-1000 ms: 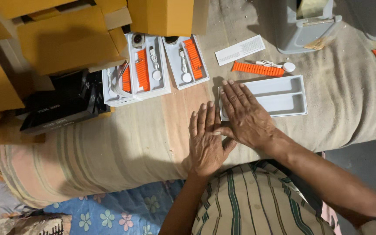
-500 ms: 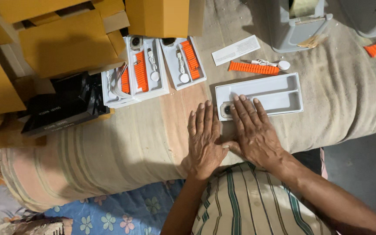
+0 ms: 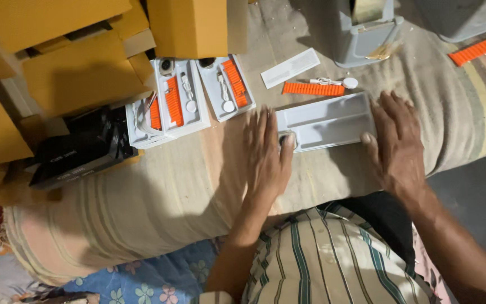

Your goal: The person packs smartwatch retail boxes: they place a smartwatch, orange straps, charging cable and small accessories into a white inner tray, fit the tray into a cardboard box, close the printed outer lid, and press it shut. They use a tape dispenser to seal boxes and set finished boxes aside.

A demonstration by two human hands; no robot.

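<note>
Your two hands bracketed the long grey tray [image 3: 327, 121], one at each end, which looked like a way of steadying it on the soft striped bedding [image 3: 158, 191] so it would not slide or tip. Your left hand [image 3: 266, 153] lay flat, fingers together and stretched forward, fingertips resting at the tray's left end, where a small round dark piece [image 3: 286, 139] sat in the end compartment; whether a finger touched that piece could not be told. Your right hand [image 3: 396, 142] was spread, palm down, thumb against the tray's right edge and fingers running up beside it; neither hand pinched anything. The tray lay lengthwise across the bedding directly in front of you, its long compartments seemingly bare. Just beyond it lay a loose orange strap [image 3: 313, 89], a white cable with a round puck [image 3: 336, 82] and a flat white card [image 3: 291, 67], all close to the far rim and crowding that side. To the left, three filled trays [image 3: 189, 98] with orange straps and white cables sat side by side, touching or overlapping. Yellow cartons [image 3: 80, 73] were stacked behind them, a black box [image 3: 80, 149] lay at the left, a grey bin [image 3: 367, 28] stood at the back, and another orange strap [image 3: 476, 50] lay well apart to the right.
</note>
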